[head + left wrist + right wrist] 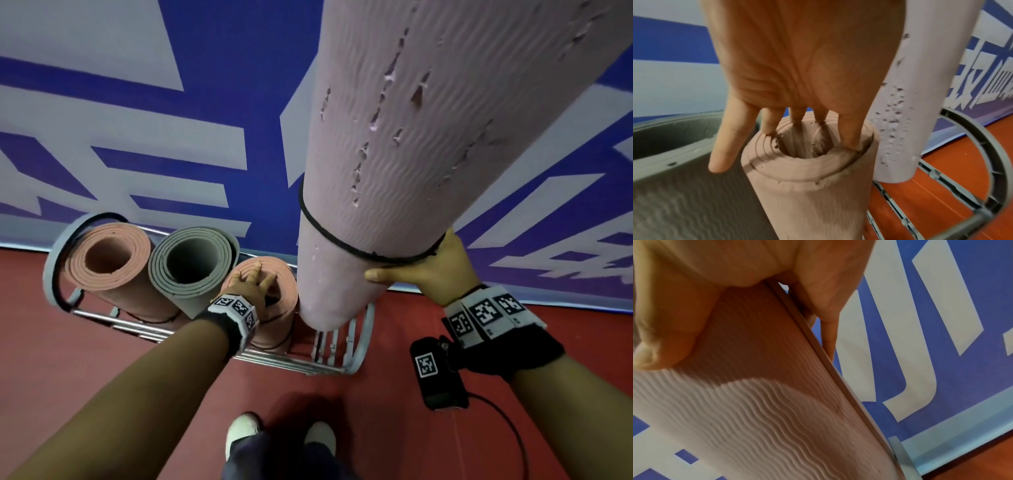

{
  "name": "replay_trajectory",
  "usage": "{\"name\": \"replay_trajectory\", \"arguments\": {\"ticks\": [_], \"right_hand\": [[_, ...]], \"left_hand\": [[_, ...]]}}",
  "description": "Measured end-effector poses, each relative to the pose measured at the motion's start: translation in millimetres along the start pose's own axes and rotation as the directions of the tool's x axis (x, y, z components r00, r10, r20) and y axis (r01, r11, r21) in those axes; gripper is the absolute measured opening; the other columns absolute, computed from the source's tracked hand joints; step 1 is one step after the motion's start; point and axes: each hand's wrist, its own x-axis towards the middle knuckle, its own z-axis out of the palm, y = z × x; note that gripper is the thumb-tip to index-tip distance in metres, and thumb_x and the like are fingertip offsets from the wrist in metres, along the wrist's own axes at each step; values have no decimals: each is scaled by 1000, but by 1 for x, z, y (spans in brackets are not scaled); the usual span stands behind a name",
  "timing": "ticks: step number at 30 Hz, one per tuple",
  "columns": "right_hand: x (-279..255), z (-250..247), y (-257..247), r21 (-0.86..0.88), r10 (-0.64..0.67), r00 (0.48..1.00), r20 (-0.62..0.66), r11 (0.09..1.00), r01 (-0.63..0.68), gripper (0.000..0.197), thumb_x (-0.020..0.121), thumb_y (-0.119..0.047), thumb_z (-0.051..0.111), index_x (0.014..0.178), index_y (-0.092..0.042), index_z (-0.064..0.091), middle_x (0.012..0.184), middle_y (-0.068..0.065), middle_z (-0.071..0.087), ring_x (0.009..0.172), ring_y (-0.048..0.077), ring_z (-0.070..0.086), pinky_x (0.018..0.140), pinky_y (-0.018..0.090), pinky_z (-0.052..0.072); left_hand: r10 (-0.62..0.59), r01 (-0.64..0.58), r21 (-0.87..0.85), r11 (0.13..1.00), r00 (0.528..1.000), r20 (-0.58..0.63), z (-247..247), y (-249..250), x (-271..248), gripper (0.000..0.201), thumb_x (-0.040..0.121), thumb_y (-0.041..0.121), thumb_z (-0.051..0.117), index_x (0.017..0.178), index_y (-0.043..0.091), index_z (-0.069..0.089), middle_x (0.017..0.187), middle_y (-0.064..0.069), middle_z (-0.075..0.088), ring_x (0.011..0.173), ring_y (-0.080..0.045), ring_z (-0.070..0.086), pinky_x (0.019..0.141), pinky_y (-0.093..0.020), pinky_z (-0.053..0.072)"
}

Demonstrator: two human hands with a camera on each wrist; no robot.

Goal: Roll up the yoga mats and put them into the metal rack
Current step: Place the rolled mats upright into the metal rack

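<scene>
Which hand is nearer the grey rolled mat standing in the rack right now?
Left. The left hand rests its fingertips on top of the pink rolled mat right beside the grey rolled mat. The right hand grips the pale pink rolled mat, farther off.

Head view looks steeply down at the metal rack point(356, 342); both wrist views (very close) share its mats.

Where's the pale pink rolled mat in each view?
Head: pale pink mat upper right, held by right hand, lower end over the rack.
Left wrist: right, beside the salmon mat.
Right wrist: fills lower left.
Shared landmark: blue-and-white banner.
</scene>
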Motion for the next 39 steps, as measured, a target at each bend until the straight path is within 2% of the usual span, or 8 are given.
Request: {"name": "replay_trajectory", "arguments": {"ticks": [10, 14, 18, 22, 26, 33, 36, 39], "right_hand": [[-11, -13, 3, -16, -5, 995, 98, 1000, 6, 122, 22, -68, 90, 125, -10, 59, 113, -8, 70, 110, 6, 64, 95, 33, 54], [-20, -2, 1, 13, -42, 986, 162, 999, 40, 125, 29, -55, 95, 136, -14, 46, 116, -16, 66, 111, -5, 59, 96, 21, 49], [-19, 9, -5, 24, -60, 987, 150, 998, 57, 109, 38, -19, 99, 123, -35, 33, 100, -33, 52, 86, -27, 49, 73, -6, 38], [-17, 10, -3, 74, -71, 986, 149, 995, 60, 115, 37, -22, 99, 131, -35, 33, 109, -31, 54, 101, -13, 51, 79, -3, 40], [-21, 12, -2, 174, -64, 992, 109, 984, 44, 111, 33, -28, 99, 124, -41, 38, 117, -25, 58, 112, -5, 54, 87, 8, 46], [-28, 22, 17, 270, -6, 998, 59, 963, -10, 128, 29, -25, 100, 140, -14, 36, 129, -5, 59, 122, 12, 55, 98, 21, 47], [-30, 30, 30, 265, 34, 993, 109, 962, -62, 123, 35, -20, 99, 140, -19, 34, 128, -9, 59, 121, 6, 55, 100, 27, 48], [-38, 41, 44, 219, 93, 985, 148, 968, -124, 113, 45, -4, 96, 134, -35, 34, 118, -22, 58, 112, 3, 57, 87, 8, 47]], "left_hand": [[-341, 284, -380, 880, 936, -90, 19, 12, 17, 106, 80, 77, 41, 156, 18, -4, 163, -10, -4, 150, -32, 1, 116, -59, 19], [-217, 161, -363, 918, 969, -119, 23, 18, -2, 86, 88, 73, 23, 151, 15, 28, 162, -14, -9, 148, -35, -14, 119, -55, 3], [-19, -154, -545, 824, 954, -298, 11, 18, -37, 89, 75, 53, 63, 149, 20, 25, 155, -16, 28, 142, -37, 28, 116, -44, 27], [254, -529, -751, 394, 849, -464, -17, 45, -80, 129, 56, 15, 94, 151, 12, 7, 150, 5, 29, 138, -10, 31, 106, -10, 33], [99, -619, -748, 239, 782, -616, -21, 61, -94, 136, 42, 38, 100, 148, 11, 19, 147, -9, 41, 137, -22, 41, 111, -47, 38], [89, -662, -680, 314, 734, -673, -31, 61, -119, 138, 37, 48, 95, 147, 22, 16, 144, 7, 43, 133, -8, 43, 108, -35, 41], [102, -634, -685, 359, 756, -646, -23, 60, -113, 138, 37, 49, 94, 147, 24, 15, 145, 9, 39, 134, -7, 40, 108, -29, 38], [86, -548, -723, 421, 818, -569, -3, 58, -105, 135, 34, 52, 92, 142, 35, 12, 144, 4, 41, 131, -13, 42, 107, -32, 40]]}}
